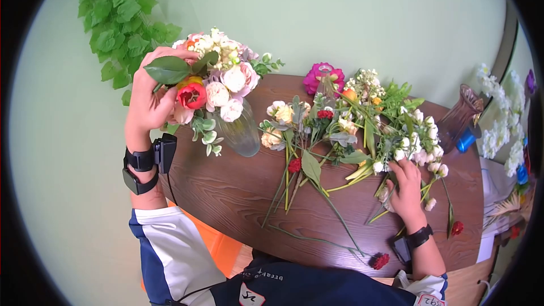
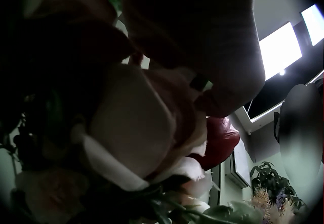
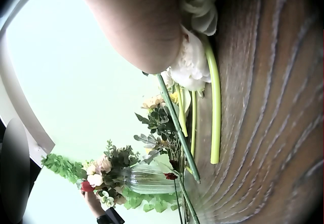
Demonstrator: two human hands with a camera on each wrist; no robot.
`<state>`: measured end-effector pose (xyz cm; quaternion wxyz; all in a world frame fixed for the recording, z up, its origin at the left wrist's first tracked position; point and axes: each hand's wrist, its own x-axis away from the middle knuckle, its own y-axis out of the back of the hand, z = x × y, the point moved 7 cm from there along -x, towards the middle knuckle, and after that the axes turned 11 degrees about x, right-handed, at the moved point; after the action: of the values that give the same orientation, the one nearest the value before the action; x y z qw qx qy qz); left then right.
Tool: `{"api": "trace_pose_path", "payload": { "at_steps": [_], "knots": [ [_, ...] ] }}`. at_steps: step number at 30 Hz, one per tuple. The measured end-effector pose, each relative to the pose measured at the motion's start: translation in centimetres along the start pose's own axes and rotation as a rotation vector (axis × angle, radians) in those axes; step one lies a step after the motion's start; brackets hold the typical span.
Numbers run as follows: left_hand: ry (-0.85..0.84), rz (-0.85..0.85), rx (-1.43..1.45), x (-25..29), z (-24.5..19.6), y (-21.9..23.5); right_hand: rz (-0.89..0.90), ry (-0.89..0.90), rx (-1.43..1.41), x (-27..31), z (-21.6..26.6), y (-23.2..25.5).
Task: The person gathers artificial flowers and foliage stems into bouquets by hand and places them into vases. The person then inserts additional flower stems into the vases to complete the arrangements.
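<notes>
A bouquet of pink and white flowers (image 1: 218, 92) stands in a clear ribbed glass vase (image 1: 242, 133) at the table's left. My left hand (image 1: 148, 93) is at its left side, the thumb and curled fingers around a red tulip (image 1: 191, 96); a broad green leaf (image 1: 168, 70) partly covers the fingers. In the left wrist view, the thumb lies right at the red petals (image 2: 220, 142). On the right, my right hand (image 1: 407, 191) reaches over loose white roses (image 1: 416, 141), fingers loosely extended among blooms and stems. In the right wrist view its fingertips are hidden; cut stems (image 3: 214, 107) lie below.
Loose cream and red flowers (image 1: 283, 114) with long stems spread over the brown wooden table (image 1: 226, 184). Behind them are a small clear bottle (image 1: 326, 82) and a magenta flower (image 1: 313, 79). A purplish glass vase (image 1: 456, 116) stands right, beside a blue object (image 1: 466, 140). Ivy (image 1: 122, 20) hangs left.
</notes>
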<state>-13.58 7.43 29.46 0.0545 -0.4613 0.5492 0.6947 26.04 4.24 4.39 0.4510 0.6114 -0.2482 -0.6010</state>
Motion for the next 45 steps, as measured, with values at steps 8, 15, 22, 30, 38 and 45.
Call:
{"api": "trace_pose_path", "payload": {
  "at_steps": [8, 15, 22, 30, 38, 45],
  "knots": [
    [0.091, -0.273, 0.051, -0.9, -0.1, 1.9, 0.005, 0.0, -0.008, 0.0, 0.0, 0.0],
    [0.241, 0.026, 0.171, -0.6, 1.5, -1.1, 0.007, -0.003, 0.003, 0.0, 0.0, -0.1],
    [0.363, -0.074, 0.366, 0.9, 3.0, -0.7, 0.001, 0.001, 0.002, 0.0, 0.0, -0.1],
    [0.235, -0.068, 0.181, 0.4, 2.7, -0.2, -0.004, 0.01, 0.007, 0.0, 0.1, 0.0],
    [0.431, -0.344, 0.133, 0.8, -0.7, 0.1, -0.009, 0.007, 0.011, 0.1, 0.0, -0.2],
    [0.035, -0.232, -0.497, -1.7, -5.1, -0.1, 0.005, -0.002, 0.015, 0.1, 0.0, -0.3]
  ]
}}
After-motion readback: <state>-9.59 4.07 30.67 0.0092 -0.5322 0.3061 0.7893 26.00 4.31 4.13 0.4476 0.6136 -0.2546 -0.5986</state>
